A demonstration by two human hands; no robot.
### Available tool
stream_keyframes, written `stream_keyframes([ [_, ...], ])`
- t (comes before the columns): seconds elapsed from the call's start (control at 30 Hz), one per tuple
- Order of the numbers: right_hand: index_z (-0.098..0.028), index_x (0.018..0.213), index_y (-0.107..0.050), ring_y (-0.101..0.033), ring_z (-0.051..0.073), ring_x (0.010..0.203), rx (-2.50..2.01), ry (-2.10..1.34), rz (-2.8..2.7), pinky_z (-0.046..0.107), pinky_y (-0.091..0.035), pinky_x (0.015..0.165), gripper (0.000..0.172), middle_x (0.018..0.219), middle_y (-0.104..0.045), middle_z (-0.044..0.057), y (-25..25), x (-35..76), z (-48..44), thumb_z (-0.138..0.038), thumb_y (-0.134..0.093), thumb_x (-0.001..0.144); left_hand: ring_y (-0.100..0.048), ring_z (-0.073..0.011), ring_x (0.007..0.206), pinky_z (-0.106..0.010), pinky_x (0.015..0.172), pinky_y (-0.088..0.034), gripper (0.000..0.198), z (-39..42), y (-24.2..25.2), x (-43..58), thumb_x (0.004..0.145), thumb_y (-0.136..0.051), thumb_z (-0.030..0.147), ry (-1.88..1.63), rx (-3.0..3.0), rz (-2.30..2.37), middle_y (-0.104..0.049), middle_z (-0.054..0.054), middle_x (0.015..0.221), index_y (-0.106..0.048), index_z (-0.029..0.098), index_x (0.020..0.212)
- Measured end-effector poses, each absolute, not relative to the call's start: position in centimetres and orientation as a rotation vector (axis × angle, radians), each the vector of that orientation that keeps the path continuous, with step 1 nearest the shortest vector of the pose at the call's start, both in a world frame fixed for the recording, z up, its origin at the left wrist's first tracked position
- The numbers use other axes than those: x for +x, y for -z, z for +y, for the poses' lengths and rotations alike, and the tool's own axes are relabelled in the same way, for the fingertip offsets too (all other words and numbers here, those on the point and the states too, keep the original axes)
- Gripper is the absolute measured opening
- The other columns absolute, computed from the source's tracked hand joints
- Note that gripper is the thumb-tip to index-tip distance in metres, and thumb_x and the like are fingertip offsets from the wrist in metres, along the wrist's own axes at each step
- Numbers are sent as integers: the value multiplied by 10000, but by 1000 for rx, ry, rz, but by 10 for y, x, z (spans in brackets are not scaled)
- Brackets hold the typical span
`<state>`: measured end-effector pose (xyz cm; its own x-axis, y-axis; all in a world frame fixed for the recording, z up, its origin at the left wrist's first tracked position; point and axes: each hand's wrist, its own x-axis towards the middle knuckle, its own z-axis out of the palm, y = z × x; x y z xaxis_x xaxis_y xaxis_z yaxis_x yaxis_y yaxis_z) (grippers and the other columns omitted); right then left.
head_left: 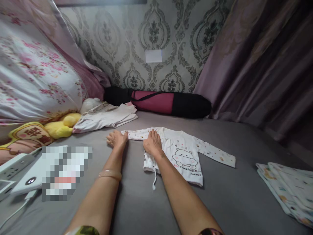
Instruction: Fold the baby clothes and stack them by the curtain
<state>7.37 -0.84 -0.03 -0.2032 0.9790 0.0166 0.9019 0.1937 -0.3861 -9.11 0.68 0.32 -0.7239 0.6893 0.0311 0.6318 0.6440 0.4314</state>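
A small white baby shirt [182, 140] lies spread on the grey bed sheet, with a cartoon hippo and lettering on its front. Small prints dot its sleeves, and a tie string [154, 179] hangs from the side nearer my left. My left hand [116, 138] is at the cuff of the left-side sleeve, its thumb on the cuff and apart from the fingers. On the shirt near that sleeve's shoulder end, my right hand [153, 143] rests flat with fingers stretched out. The other sleeve [217, 153] extends out to the right, untouched.
Folded printed cloths [288, 189] lie at the right. Light-coloured garments [107, 116] are at the back left, beside yellow plush items [61, 127]. A white device with a cable [31, 179] sits front left. A black and maroon long bag [156, 102] lies along the wall.
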Motion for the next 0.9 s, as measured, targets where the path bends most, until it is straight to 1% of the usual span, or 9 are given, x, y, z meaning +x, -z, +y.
stream_keyframes([
  [0.13, 60, 1479, -260, -156, 274, 1461, -1800, -391, -2186, 376, -86, 1180, 667, 1578, -197, 193, 3, 72, -8, -245, -341, 891, -449, -408, 1251, -490, 971, -378, 355, 21, -5, -102, 813, -535, 468, -572, 1128, 2611, -565, -232, 1258, -645, 164, 961],
  [0.2, 67, 1474, -266, -157, 277, 1460, -1795, -364, -2179, 376, -79, 1179, 674, 1575, -200, 201, 5, 71, -8, -252, -351, 887, -514, -376, 1190, -456, 941, -406, 314, 24, -6, -104, 849, -498, 391, -641, 1233, 2527, -606, -212, 1195, -608, 164, 1036],
  [0.27, 71, 1470, -273, -158, 278, 1460, -1793, -345, -2173, 376, -72, 1177, 674, 1573, -205, 206, 7, 71, -9, -254, -357, 885, -577, -330, 1104, -404, 896, -436, 334, 26, -9, -104, 884, -442, 313, -749, 1339, 2447, -634, -190, 1135, -531, 147, 1160],
  [0.33, 72, 1468, -278, -154, 279, 1460, -1794, -331, -2166, 382, -64, 1176, 665, 1572, -204, 208, 7, 70, -10, -259, -346, 895, -607, -305, 1043, -371, 862, -451, 364, 27, -11, -103, 901, -413, 280, -820, 1400, 2414, -645, -179, 1084, -467, 123, 1225],
  [0.43, 69, 1474, -263, -134, 279, 1465, -1806, -332, -2173, 394, -53, 1176, 661, 1578, -180, 206, 5, 70, -12, -287, -318, 920, -619, -304, 1014, -370, 870, -453, 412, 28, -14, -105, 915, -412, 304, -842, 1500, 2424, -651, -174, 1034, -417, 99, 1273],
  [0.53, 66, 1482, -240, -112, 279, 1469, -1821, -356, -2190, 402, -44, 1176, 669, 1584, -150, 204, 4, 69, -12, -317, -298, 937, -613, -308, 1047, -384, 889, -453, 447, 26, -11, -112, 927, -395, 300, -784, 1686, 2424, -638, -179, 1082, -383, 118, 1336],
  [0.7, 64, 1485, -234, -115, 275, 1469, -1829, -359, -2174, 399, -44, 1176, 667, 1583, -153, 206, 5, 69, -12, -325, -284, 945, -619, -314, 1045, -403, 840, -481, 393, 19, -2, -117, 938, -337, 259, -517, 1874, 2474, -593, -176, 1154, -445, 168, 1305],
  [0.83, 68, 1483, -234, -118, 276, 1468, -1830, -362, -2171, 399, -45, 1177, 667, 1583, -157, 204, 6, 68, -12, -316, -287, 939, -640, -326, 958, -420, 759, -497, 369, 22, -1, -109, 926, -308, 200, -364, 1784, 2585, -575, -211, 1145, -514, 132, 1224],
  [0.9, 69, 1481, -241, -120, 278, 1468, -1820, -361, -2169, 401, -45, 1178, 666, 1581, -163, 205, 6, 69, -12, -311, -293, 936, -622, -343, 991, -429, 758, -491, 381, 26, -3, -105, 903, -299, 136, -348, 1762, 2671, -565, -246, 1148, -548, 97, 1189],
])
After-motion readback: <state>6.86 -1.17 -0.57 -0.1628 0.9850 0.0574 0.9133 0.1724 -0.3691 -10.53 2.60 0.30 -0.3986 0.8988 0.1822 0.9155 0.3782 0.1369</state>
